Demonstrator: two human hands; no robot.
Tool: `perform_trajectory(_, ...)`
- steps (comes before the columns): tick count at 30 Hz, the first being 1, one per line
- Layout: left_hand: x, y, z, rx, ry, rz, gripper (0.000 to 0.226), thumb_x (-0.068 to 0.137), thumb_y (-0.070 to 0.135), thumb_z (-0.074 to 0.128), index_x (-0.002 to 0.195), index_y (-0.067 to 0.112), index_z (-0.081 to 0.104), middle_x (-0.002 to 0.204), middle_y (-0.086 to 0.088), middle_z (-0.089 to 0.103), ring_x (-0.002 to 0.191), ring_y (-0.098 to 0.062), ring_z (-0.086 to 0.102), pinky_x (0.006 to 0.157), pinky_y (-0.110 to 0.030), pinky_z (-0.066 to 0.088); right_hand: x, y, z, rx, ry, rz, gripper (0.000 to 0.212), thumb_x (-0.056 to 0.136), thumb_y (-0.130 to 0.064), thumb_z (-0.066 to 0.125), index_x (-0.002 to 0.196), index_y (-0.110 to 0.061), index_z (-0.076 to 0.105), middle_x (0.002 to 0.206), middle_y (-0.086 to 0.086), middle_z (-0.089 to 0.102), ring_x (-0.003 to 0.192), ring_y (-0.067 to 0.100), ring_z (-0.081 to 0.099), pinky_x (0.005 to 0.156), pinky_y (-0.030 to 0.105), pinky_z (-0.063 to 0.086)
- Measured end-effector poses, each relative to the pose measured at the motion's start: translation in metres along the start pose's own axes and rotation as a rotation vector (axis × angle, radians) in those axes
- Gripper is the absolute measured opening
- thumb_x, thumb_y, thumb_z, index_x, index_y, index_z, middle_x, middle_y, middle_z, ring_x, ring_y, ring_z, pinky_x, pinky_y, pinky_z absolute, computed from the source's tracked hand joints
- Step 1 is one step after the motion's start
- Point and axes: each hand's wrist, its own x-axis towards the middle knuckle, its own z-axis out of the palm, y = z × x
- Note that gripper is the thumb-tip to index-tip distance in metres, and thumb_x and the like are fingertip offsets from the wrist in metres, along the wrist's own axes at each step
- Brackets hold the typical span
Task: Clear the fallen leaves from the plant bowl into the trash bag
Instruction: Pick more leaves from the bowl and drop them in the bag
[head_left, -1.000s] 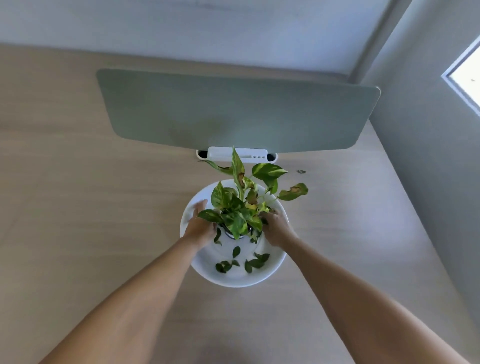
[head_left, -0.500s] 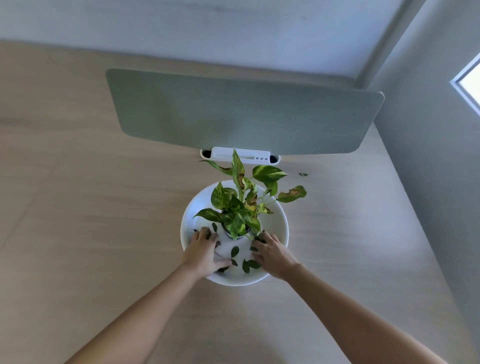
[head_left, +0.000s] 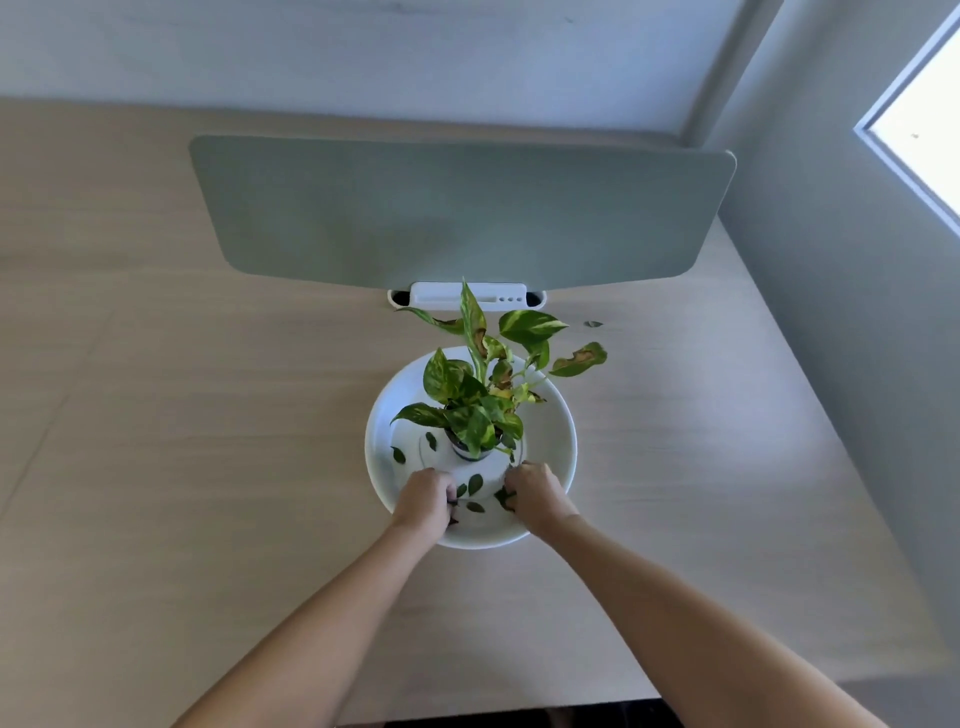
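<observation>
Hands work the near side of the white plant bowl (head_left: 561, 447) on the desk (head_left: 208, 415) — left hand (head_left: 423, 499) and right hand (head_left: 535, 493) each clenched over fallen leaves (head_left: 474, 483), more lying loose between them.

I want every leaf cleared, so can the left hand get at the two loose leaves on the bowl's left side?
Probably yes: the left hand is already inside the bowl, nothing between it and those leaves.

No readable text (labels, brands, numbers) anywhere.
</observation>
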Motion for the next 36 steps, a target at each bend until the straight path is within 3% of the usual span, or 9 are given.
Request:
perform_trajectory(2, 0.000, 0.001, -0.007, -0.159, -0.004, -0.003, 0.019, 0.072, -0.002, 0.069, 0.064, 0.013, 0.062, 0.076, -0.003, 0.066, 0.073, -0.019, 0.062, 0.066, -0.022, 0.046, 0.000, 0.001, -0.008, 0.144, 0.035, 0.106, 0.009, 0.082, 0.000, 0.054, 0.075, -0.001, 0.060, 0.079, 0.010, 0.055, 0.076, 0.025, 0.052, 0.063, 0.032, 0.043)
perform_trajectory(4, 0.002, 0.005, -0.016, -0.323, -0.007, -0.067, 0.021, 0.069, 0.005, 0.079, 0.062, 0.014, 0.061, 0.072, 0.003, 0.064, 0.068, -0.010, 0.059, 0.066, -0.013, 0.044, -0.001, 0.005, -0.020, 0.373, 0.136, 0.234, 0.005, 0.078, -0.003, 0.063, 0.073, -0.002, 0.063, 0.076, 0.008, 0.056, 0.074, 0.023, 0.050, 0.063, 0.027, 0.041)
perform_trajectory(8, 0.002, 0.011, -0.027, -0.708, -0.083, -0.230, 0.018, 0.066, 0.003, 0.082, 0.065, 0.012, 0.066, 0.075, -0.005, 0.068, 0.072, -0.018, 0.064, 0.079, -0.031, 0.056, -0.015, 0.021, -0.036, 0.799, 0.263, 0.407, 0.009, 0.069, -0.008, 0.077, 0.072, -0.003, 0.071, 0.076, 0.005, 0.062, 0.071, 0.018, 0.055, 0.064, 0.024, 0.048)
perform_trajectory(10, -0.002, 0.022, -0.028, -0.891, -0.157, -0.279, 0.016, 0.069, -0.004, 0.078, 0.070, 0.007, 0.067, 0.072, -0.008, 0.069, 0.069, -0.019, 0.066, 0.074, -0.030, 0.058, -0.029, 0.033, -0.042, 0.973, 0.277, 0.442, 0.016, 0.065, -0.007, 0.080, 0.060, -0.009, 0.065, 0.074, 0.007, 0.064, 0.069, 0.020, 0.060, 0.063, 0.029, 0.056)
perform_trajectory(12, -0.008, 0.038, -0.027, -1.012, -0.237, -0.297, 0.014, 0.074, -0.008, 0.072, 0.075, 0.004, 0.066, 0.071, -0.007, 0.069, 0.067, -0.017, 0.066, 0.070, -0.027, 0.057, -0.043, 0.046, -0.046, 1.192, 0.285, 0.431, 0.023, 0.066, 0.000, 0.080, 0.057, -0.007, 0.060, 0.074, 0.013, 0.065, 0.072, 0.025, 0.065, 0.074, 0.036, 0.061)
perform_trajectory(17, -0.023, 0.093, -0.010, -1.154, -0.393, -0.293, 0.013, 0.080, -0.012, 0.063, 0.076, 0.000, 0.062, 0.062, -0.009, 0.071, 0.060, -0.017, 0.069, 0.053, -0.020, 0.059, -0.098, 0.088, -0.056, 1.555, 0.385, 0.347, 0.025, 0.078, 0.013, 0.066, 0.062, -0.002, 0.053, 0.073, 0.016, 0.062, 0.062, 0.020, 0.068, 0.059, 0.021, 0.060)
perform_trajectory(24, -0.071, 0.212, 0.070, -1.121, -0.544, -0.184, 0.018, 0.081, -0.017, 0.058, 0.072, -0.001, 0.059, 0.052, -0.006, 0.071, 0.048, -0.012, 0.070, 0.048, -0.020, 0.058, -0.219, 0.198, -0.041, 1.693, 0.574, 0.386, 0.023, 0.080, 0.013, 0.063, 0.067, -0.003, 0.053, 0.076, 0.015, 0.062, 0.060, 0.016, 0.069, 0.056, 0.020, 0.058)
perform_trajectory(30, -0.127, 0.293, 0.176, -0.885, -0.740, -0.134, 0.018, 0.080, -0.016, 0.060, 0.073, 0.000, 0.060, 0.052, -0.004, 0.071, 0.050, -0.011, 0.070, 0.056, -0.019, 0.059, -0.322, 0.288, 0.013, 1.725, 0.751, 0.606, 0.019, 0.076, 0.014, 0.067, 0.067, 0.000, 0.057, 0.072, 0.016, 0.062, 0.059, 0.018, 0.067, 0.060, 0.022, 0.060)
perform_trajectory(36, -0.161, 0.314, 0.272, -0.544, -0.852, -0.107, 0.018, 0.077, -0.012, 0.067, 0.072, 0.004, 0.061, 0.068, -0.009, 0.064, 0.055, -0.009, 0.068, 0.053, -0.016, 0.056, -0.353, 0.331, 0.088, 1.768, 0.722, 0.840, 0.018, 0.075, 0.011, 0.070, 0.069, -0.001, 0.058, 0.072, 0.012, 0.063, 0.069, 0.018, 0.065, 0.055, 0.018, 0.058)
